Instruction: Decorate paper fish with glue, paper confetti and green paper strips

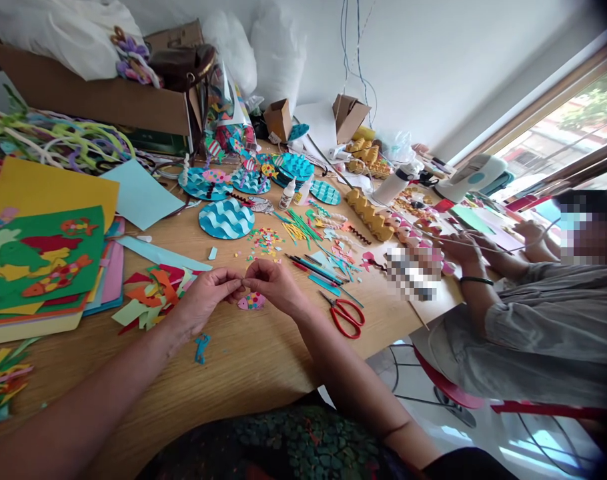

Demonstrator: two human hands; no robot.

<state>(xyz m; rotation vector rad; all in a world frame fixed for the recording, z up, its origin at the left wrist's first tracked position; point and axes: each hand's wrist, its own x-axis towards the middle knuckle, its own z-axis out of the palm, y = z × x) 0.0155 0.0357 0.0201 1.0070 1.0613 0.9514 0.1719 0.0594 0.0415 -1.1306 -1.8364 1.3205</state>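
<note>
My left hand (211, 293) and my right hand (273, 283) meet over the table, thumbs and fingertips pinched together. Whatever they hold between them is too small to make out. Just below the fingertips lies a pink paper fish (252, 302) with coloured dots, partly covered by my hands. Beyond them is a scatter of small paper dots (266, 241). Red-handled scissors (347, 317) rest on the table to the right of my right hand. Left of my left hand is a heap of paper scraps (156, 293), and a curled blue paper scrap (201, 348) lies nearer to me.
Stacked coloured paper (91, 293) fills the left side. Pens (313, 268), glue bottles (287, 195) and a blue wave-patterned disc (227, 219) stand or lie farther back. A cardboard box (93, 107) is at the back left. Another person (533, 313) sits at the right.
</note>
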